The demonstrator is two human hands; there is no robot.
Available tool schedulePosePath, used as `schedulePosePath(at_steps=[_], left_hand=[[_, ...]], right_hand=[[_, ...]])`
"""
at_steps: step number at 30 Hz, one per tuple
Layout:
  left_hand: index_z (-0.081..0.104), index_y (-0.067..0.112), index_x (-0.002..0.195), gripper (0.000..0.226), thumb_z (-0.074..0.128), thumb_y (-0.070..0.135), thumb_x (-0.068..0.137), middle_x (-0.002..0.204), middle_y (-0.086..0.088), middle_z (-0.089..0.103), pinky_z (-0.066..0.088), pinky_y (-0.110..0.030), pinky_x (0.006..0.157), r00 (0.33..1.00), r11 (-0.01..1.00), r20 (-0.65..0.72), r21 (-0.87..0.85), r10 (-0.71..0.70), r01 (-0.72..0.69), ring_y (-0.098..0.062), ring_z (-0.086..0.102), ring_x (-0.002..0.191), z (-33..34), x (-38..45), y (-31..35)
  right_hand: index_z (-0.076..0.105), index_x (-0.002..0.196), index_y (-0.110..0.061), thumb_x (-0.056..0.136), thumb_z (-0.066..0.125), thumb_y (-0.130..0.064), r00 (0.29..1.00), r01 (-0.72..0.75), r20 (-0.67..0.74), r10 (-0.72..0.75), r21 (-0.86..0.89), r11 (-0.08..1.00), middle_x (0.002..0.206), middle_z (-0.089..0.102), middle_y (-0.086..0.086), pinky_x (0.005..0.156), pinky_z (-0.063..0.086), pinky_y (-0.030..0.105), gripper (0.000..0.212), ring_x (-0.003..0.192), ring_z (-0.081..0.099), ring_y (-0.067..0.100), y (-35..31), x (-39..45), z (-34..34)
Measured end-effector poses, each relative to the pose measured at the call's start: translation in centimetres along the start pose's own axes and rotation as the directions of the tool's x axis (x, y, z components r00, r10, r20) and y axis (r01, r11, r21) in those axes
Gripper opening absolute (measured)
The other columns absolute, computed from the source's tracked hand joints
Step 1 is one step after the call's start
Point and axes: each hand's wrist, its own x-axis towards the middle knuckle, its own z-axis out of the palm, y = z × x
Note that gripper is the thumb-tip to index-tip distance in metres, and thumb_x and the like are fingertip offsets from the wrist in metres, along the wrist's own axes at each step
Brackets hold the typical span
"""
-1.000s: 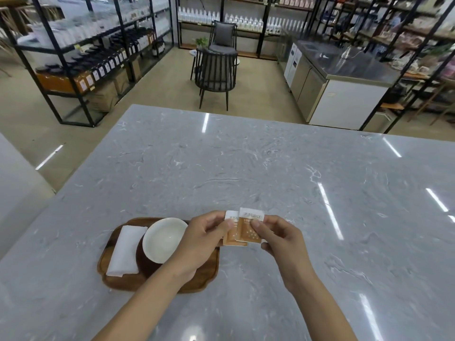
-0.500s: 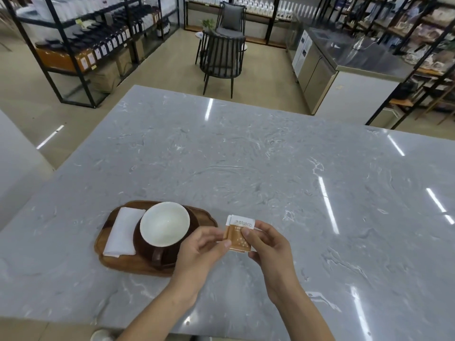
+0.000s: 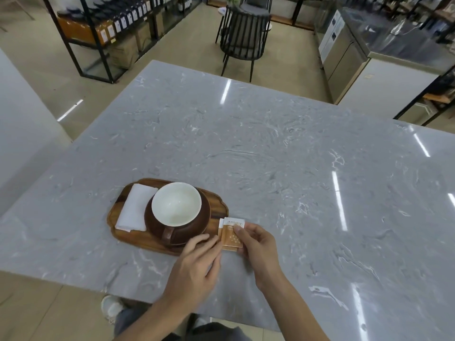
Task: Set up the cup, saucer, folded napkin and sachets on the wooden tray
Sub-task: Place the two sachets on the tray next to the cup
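A wooden tray lies on the grey marble table near its front edge. On it a brown cup with a white inside stands on a brown saucer, handle towards me. A folded white napkin lies on the tray's left part. Two orange-and-white sachets overlap just off the tray's right end. My right hand pinches them with thumb on top. My left hand touches their left edge with its fingertips, fingers lightly bent over the tray's front right corner.
The marble table spreads wide to the right and back. A black chair stands beyond the far edge, shelving at the back left and a steel counter at the back right. My shoe shows below the table's front edge.
The two sachets and both hands have come down closer to the table beside the tray's right end. The view has tilted further down, uncovering the cup and saucer.
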Motion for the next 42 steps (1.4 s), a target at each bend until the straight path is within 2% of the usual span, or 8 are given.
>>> schedulePosePath(at_steps=[7, 11, 14, 18, 23, 28, 33, 42], left_hand=[[0.059, 0.009, 0.139, 0.045, 0.054, 0.022, 0.097, 0.152, -0.004, 0.050, 0.042, -0.033, 0.115, 0.991, 0.994, 0.125, 0.096, 0.037, -0.049, -0.017, 0.044, 0.143, 0.2, -1.0, -0.4], [0.055, 0.008, 0.142, 0.048, 0.047, 0.031, 0.101, 0.152, -0.004, 0.051, 0.042, -0.035, 0.116, 0.984, 0.992, 0.178, 0.112, 0.033, -0.053, -0.016, 0.044, 0.143, 0.2, -0.9, -0.4], [0.055, 0.007, 0.142, 0.050, 0.050, 0.030, 0.098, 0.152, -0.006, 0.050, 0.042, -0.035, 0.115, 0.978, 0.989, 0.206, 0.139, 0.023, -0.052, -0.016, 0.044, 0.143, 0.1, -0.9, -0.6], [0.051, 0.009, 0.146, 0.053, 0.049, 0.031, 0.097, 0.155, -0.003, 0.046, 0.037, -0.032, 0.117, 0.974, 0.988, 0.228, 0.153, -0.003, -0.033, -0.015, 0.041, 0.145, -0.3, -1.2, -1.1], [0.048, 0.011, 0.147, 0.054, 0.034, 0.038, 0.102, 0.155, 0.000, 0.046, 0.040, -0.031, 0.115, 0.970, 0.985, 0.243, 0.168, -0.010, -0.031, -0.014, 0.044, 0.143, -0.7, -1.5, -1.5], [0.051, 0.011, 0.145, 0.053, 0.039, 0.036, 0.100, 0.151, 0.001, 0.051, 0.041, -0.029, 0.112, 0.970, 0.986, 0.240, 0.163, -0.023, -0.017, -0.013, 0.048, 0.140, -1.0, -1.3, -1.4], [0.059, 0.007, 0.139, 0.051, 0.043, 0.033, 0.098, 0.144, -0.003, 0.059, 0.050, -0.032, 0.105, 0.975, 0.991, 0.221, 0.135, -0.020, -0.011, -0.016, 0.057, 0.132, -1.5, -0.7, -1.0], [0.058, 0.011, 0.141, 0.047, 0.059, 0.024, 0.095, 0.150, 0.000, 0.053, 0.048, -0.027, 0.107, 0.970, 0.999, 0.245, 0.038, -0.003, -0.006, -0.013, 0.056, 0.131, -3.2, 0.2, -0.3]], right_hand=[[0.078, 0.093, -0.018, 0.092, 0.075, -0.014, 0.994, 0.090, -0.056, -0.098, -0.130, 0.987, 0.083, 0.082, 0.002, 0.065, 0.060, 0.025, 0.005, 0.077, 0.079, 0.018, 0.5, 1.9, 1.6], [0.076, 0.087, -0.028, 0.087, 0.079, -0.033, 0.972, 0.161, -0.105, -0.211, -0.358, 0.920, 0.078, 0.078, -0.017, 0.069, 0.056, 0.023, 0.006, 0.073, 0.074, 0.001, 1.4, 2.8, 2.1], [0.073, 0.087, -0.027, 0.085, 0.079, -0.046, 0.962, 0.177, -0.111, -0.251, -0.448, 0.876, 0.074, 0.076, -0.011, 0.068, 0.057, 0.025, 0.020, 0.070, 0.072, 0.001, 1.7, 3.2, 2.2], [0.070, 0.099, -0.028, 0.090, 0.072, -0.048, 0.969, 0.188, -0.075, -0.237, -0.407, 0.894, 0.083, 0.077, -0.008, 0.074, 0.064, 0.036, 0.021, 0.076, 0.075, 0.005, 2.3, 3.1, 1.7], [0.072, 0.099, -0.027, 0.091, 0.075, -0.031, 0.974, 0.201, -0.041, -0.224, -0.311, 0.929, 0.083, 0.078, -0.005, 0.071, 0.066, 0.041, 0.009, 0.074, 0.077, 0.014, 2.9, 2.5, 1.5], [0.071, 0.098, -0.030, 0.090, 0.076, -0.026, 0.966, 0.231, -0.038, -0.257, -0.324, 0.918, 0.080, 0.077, -0.004, 0.074, 0.065, 0.036, 0.010, 0.077, 0.075, 0.011, 2.8, 2.8, 2.3], [0.069, 0.096, -0.036, 0.088, 0.077, -0.027, 0.957, 0.265, -0.010, -0.290, -0.374, 0.889, 0.080, 0.077, -0.010, 0.066, 0.055, 0.014, 0.014, 0.076, 0.072, 0.002, 2.9, 3.1, 2.1], [0.069, 0.100, -0.031, 0.094, 0.068, -0.035, 0.961, 0.240, 0.000, -0.278, -0.501, 0.832, 0.084, 0.073, -0.016, 0.064, 0.048, 0.008, 0.007, 0.082, 0.066, -0.012, 1.6, 3.3, 1.6]])
